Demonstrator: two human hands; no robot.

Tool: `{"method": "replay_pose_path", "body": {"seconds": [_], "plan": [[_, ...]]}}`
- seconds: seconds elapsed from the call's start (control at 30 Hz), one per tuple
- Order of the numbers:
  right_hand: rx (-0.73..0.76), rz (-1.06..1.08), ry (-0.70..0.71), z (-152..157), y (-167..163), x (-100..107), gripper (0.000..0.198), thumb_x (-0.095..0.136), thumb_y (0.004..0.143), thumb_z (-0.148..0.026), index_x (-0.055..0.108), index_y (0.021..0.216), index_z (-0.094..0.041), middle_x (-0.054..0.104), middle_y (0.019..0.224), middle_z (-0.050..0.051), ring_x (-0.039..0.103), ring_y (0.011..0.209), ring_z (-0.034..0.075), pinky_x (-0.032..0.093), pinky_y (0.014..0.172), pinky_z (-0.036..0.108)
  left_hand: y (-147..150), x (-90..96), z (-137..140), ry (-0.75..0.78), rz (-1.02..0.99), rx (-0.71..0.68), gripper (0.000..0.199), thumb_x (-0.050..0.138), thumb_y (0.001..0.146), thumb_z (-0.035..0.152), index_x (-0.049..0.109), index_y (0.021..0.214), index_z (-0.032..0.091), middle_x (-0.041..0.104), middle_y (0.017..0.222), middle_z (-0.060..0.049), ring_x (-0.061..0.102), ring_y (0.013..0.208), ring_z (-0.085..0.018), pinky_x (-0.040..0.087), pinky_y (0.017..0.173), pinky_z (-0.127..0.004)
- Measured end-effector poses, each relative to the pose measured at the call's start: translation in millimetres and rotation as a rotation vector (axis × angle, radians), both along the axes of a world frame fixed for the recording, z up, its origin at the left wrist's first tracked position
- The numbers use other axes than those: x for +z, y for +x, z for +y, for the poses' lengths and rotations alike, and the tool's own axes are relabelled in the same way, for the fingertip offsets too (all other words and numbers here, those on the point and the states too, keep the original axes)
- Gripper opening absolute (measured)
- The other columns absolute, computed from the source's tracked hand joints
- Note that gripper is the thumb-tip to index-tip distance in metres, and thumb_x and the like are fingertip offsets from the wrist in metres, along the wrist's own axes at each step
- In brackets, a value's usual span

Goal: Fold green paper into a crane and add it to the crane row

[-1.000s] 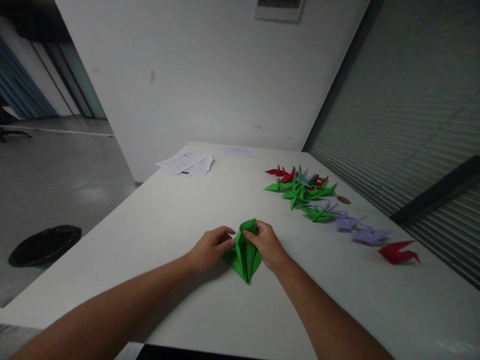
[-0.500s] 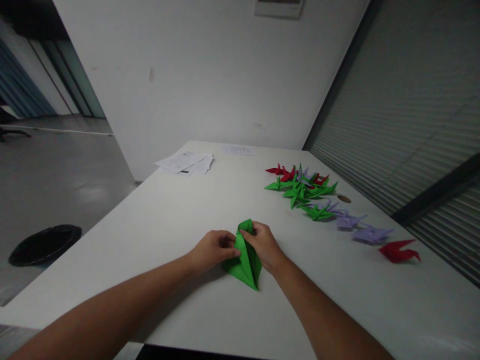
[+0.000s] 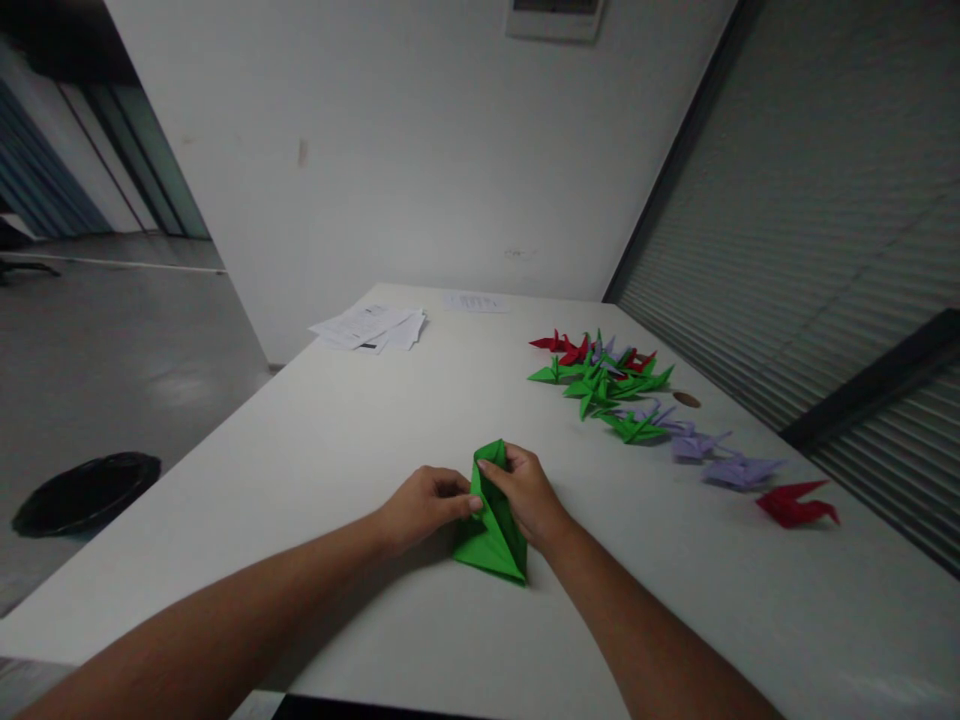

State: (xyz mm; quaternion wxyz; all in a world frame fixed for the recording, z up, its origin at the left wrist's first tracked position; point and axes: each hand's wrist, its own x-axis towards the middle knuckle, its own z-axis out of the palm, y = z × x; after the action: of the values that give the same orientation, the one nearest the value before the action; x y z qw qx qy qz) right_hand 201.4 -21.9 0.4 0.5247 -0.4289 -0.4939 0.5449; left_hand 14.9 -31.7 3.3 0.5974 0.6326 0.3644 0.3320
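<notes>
A partly folded sheet of green origami paper (image 3: 491,545) is held between my two hands, just above or on the white table (image 3: 360,620). My left hand (image 3: 429,508) pinches its left edge, the thumb lying on the front face. At the upper right, my right hand (image 3: 529,490) grips the paper with the thumb in front and the other fingers behind it, mostly hidden. The top of the paper is bent over, and its wide lower end points toward me.
Several green, red and purple paper cranes (image 3: 600,385) lie in a cluster at the right. A single red crane (image 3: 796,505) sits nearest on that side, and a brown disc (image 3: 686,399) lies by the cluster. Printed papers (image 3: 371,327) are at the far left; a black-lined bin (image 3: 86,495) stands beside the table.
The lower part of the green paper has swung slightly to the right and spread flatter. My left thumb has shifted a little on it; the right hand keeps its grip.
</notes>
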Motion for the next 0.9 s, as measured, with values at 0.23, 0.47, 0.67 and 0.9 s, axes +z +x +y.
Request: {"method": "replay_pose_path", "body": {"seconds": [0.23,0.47,0.67,0.9], "plan": [[0.031,-0.039,0.036,-1,0,4,0.030,0.081,0.076,-0.044,0.065,0.074,-0.019,0.061,0.070,-0.001,0.055,0.066,0.016,0.046,0.062,0.029,0,6.5,0,0.092,0.074,0.048,0.049,0.060,0.092,0.061,0.069,0.084,0.013,0.060,0.070,-0.003,0.053,0.067,-0.016,0.040,0.064,-0.029],[0.019,-0.131,0.114,2,0,-3,0.021,0.072,0.084,-0.038,0.063,0.079,-0.020,0.060,0.075,-0.001,0.055,0.072,0.017,0.046,0.068,0.029,2,10.2,-6,0.479,0.374,0.117,0.036,0.061,0.094,0.036,0.068,0.125,0.019,0.063,0.103,-0.009,0.061,0.090,-0.023,0.052,0.080,-0.035],[-0.069,-0.117,0.138,4,-4,-7,0.019,0.069,0.081,-0.029,0.051,0.079,-0.023,0.050,0.073,-0.005,0.047,0.069,0.016,0.041,0.064,0.027,5,11.7,-12,0.586,0.413,0.085,0.057,0.051,0.099,0.026,0.044,0.155,0.022,0.062,0.123,-0.014,0.061,0.113,-0.028,0.049,0.102,-0.045],[-0.060,-0.028,0.080,2,-8,-1,0.021,0.068,0.079,-0.027,0.047,0.076,-0.024,0.047,0.071,-0.006,0.044,0.067,0.015,0.038,0.061,0.026,7,6.2,-14,0.627,0.422,0.006,0.061,0.044,0.102,0.024,0.031,0.161,0.019,0.055,0.139,-0.017,0.055,0.127,-0.029,0.044,0.113,-0.046]]}}
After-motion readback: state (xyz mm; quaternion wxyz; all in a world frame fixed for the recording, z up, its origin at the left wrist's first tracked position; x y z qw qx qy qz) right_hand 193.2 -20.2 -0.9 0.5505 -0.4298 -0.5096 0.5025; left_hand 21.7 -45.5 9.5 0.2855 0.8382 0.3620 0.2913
